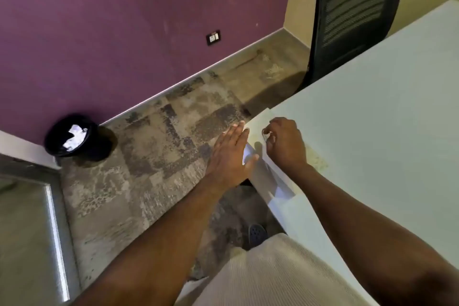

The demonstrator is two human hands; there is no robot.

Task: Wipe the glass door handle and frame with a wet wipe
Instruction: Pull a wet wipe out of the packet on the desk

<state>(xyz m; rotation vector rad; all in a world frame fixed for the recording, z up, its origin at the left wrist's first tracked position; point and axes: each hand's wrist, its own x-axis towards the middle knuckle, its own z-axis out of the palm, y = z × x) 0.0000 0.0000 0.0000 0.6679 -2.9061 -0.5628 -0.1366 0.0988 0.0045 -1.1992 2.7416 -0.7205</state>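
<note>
Two hands at the desk (372, 131) corner. Around 8 o'clock there's a glass door (29, 226), handle cut off. Bin (70, 135) at 9. Left hand (229, 154) is flat, fingers straight, steadying a white packet (263, 171). Right hand (285, 143) pinches something small and pale, probably the wet wipe (267, 133), mostly hidden. It'd be limp, light and tear-prone, so grab a corner.
</note>
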